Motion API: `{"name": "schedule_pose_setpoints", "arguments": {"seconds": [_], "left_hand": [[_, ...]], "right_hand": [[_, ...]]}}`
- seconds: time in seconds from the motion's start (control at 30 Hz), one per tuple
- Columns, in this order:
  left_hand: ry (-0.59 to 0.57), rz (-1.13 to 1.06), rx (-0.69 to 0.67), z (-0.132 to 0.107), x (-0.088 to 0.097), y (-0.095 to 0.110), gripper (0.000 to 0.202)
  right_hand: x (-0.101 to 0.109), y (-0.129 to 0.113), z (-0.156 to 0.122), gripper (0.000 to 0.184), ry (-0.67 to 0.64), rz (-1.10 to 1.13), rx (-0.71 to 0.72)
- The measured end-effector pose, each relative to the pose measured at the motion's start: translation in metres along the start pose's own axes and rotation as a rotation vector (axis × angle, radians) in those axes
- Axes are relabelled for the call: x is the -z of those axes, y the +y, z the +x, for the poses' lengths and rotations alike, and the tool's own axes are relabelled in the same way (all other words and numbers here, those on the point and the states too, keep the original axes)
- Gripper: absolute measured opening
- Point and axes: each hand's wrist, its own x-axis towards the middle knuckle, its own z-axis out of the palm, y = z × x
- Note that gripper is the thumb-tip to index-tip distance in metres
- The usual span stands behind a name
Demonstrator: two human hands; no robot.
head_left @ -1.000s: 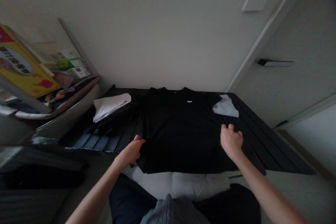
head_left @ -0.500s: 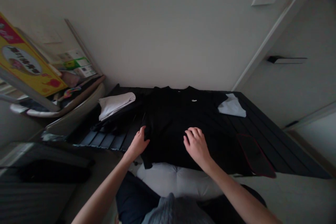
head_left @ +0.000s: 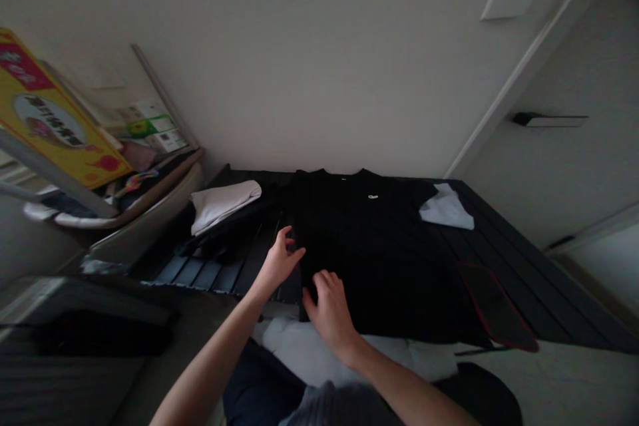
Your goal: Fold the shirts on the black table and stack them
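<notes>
Just ahead of your hands, a black T-shirt [head_left: 379, 246] lies spread flat on a dark slatted tabletop [head_left: 210, 273]. Your left hand [head_left: 279, 259], open with fingers spread, is at the shirt's near side edge; your right hand [head_left: 329, 309], fingers curled, sits at the hem, though whether it has hold of cloth cannot be told. The fabric should prove light, soft and limp; take hold along the hem.

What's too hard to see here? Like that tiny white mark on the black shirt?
In the head view:
White mark on the black T-shirt: too small to read.
Yellow printed board: left edge cuts it off.
Slatted table: black T-shirt hides its middle.
</notes>
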Motion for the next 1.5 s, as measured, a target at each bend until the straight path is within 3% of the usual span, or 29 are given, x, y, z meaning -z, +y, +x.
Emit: {"name": "schedule_pose_setpoints", "arguments": {"seconds": [0.17,0.27,0.43,0.6,0.8,1.03,1.17,1.27,1.4,1.5], "left_hand": [[0.101,0.149,0.126,0.066,0.002,-0.005,0.054],[0.175,0.319,0.12,0.102,0.001,0.003,0.052],[0.221,0.443,0.08,0.131,-0.019,0.024,0.049],[0.493,0.936,0.024,0.168,-0.024,0.027,0.05],[0.302,1.031,0.062,0.208,0.005,0.007,0.057],[0.332,0.893,0.01,0.213,0.006,0.017,0.041],[0.345,0.714,-0.018,0.228,-0.007,0.039,0.049],[0.349,0.579,-0.08,0.244,-0.025,0.062,0.053],[0.289,0.44,-0.247,0.261,-0.066,0.096,0.052],[0.15,0.366,-0.382,0.266,-0.107,0.114,0.053]], "right_hand": [[0.029,0.007,0.003,0.008,0.093,0.05,-0.005],[0.043,0.015,0.0,0.011,0.154,0.019,-0.008],[0.05,0.041,-0.001,0.014,0.215,-0.053,-0.027],[0.05,0.065,0.001,0.014,0.209,-0.109,-0.046],[0.044,0.07,0.0,0.012,0.155,-0.11,-0.032],[0.035,0.053,-0.005,0.006,-0.013,0.027,0.014],[0.032,0.051,-0.008,0.011,-0.093,0.064,0.028],[0.028,0.057,-0.01,0.02,-0.069,0.101,0.065],[0.02,0.071,-0.012,0.024,-0.002,0.114,0.11],[0.015,0.08,-0.014,0.033,0.098,0.116,0.14]]}}
